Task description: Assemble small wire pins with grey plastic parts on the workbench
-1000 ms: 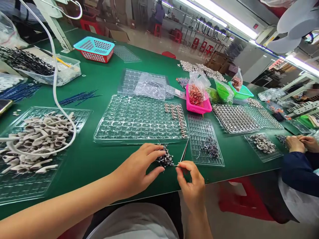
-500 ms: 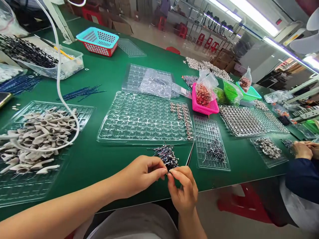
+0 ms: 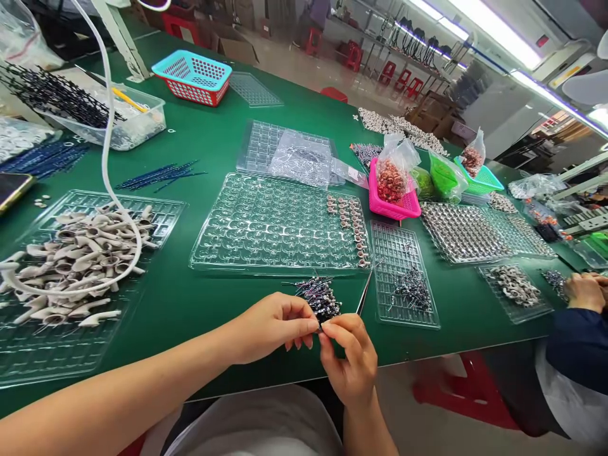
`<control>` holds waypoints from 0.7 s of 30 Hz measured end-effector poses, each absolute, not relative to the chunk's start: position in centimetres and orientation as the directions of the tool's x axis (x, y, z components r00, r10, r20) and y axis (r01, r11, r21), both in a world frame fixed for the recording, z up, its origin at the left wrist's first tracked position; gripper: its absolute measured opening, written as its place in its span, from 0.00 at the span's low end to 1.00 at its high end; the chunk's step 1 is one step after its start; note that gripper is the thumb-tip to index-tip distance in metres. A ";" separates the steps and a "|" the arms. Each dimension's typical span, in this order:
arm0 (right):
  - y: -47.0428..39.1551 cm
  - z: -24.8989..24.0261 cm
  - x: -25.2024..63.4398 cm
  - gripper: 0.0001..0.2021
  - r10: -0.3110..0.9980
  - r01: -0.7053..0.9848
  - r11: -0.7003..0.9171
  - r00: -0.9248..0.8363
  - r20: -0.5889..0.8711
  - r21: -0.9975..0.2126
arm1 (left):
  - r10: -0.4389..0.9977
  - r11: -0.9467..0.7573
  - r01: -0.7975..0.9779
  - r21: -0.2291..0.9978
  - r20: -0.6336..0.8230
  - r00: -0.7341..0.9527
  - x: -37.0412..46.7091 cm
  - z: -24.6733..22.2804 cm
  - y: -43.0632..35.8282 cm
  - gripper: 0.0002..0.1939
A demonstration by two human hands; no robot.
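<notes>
My left hand (image 3: 285, 323) and my right hand (image 3: 350, 354) meet fingertip to fingertip near the table's front edge, both pinched closed. Whatever lies between the fingertips is too small and covered to name. Just beyond them is a heap of small dark wired parts (image 3: 319, 296) with pale, shiny ends. A pair of tweezers (image 3: 365, 292) sticks out past my right hand, its tip toward the large tray; its rear end is hidden behind the hand. The large clear tray (image 3: 275, 221) ahead has small beige ring-shaped parts (image 3: 358, 228) along its right side.
Left, a tray bears heaped grey-beige shells (image 3: 90, 253) under a white cable (image 3: 107, 145). A smaller clear tray (image 3: 380, 253) with wired parts, a pink basket (image 3: 394, 208) and a filled tray (image 3: 463, 231) stand right. A co-worker's hand (image 3: 586, 292) is at far right.
The camera view has shifted slightly, so the table's things appear a little farther right. Both hands keep their fingertip pinch in nearly the same place.
</notes>
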State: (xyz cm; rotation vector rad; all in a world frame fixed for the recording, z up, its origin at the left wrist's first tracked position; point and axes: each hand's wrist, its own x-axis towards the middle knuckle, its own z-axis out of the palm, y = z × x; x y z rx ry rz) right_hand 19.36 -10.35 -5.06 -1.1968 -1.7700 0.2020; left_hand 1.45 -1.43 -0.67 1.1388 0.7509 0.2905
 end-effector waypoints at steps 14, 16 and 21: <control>-9.2 -4.4 19.2 0.10 0.833 0.565 0.463 -0.015 0.553 -0.683 | 0.559 0.517 0.122 0.847 -0.442 0.702 1.6 -1.2 -0.9 0.15; -9.3 -4.3 19.1 0.10 0.838 0.559 0.450 0.005 0.545 -0.696 | 0.551 0.531 0.109 0.841 -0.439 0.710 1.5 -1.1 -0.9 0.15; -9.6 -4.2 18.9 0.10 0.837 0.556 0.418 0.072 0.542 -0.719 | 0.565 0.541 0.096 0.835 -0.446 0.695 1.5 -0.8 -1.2 0.14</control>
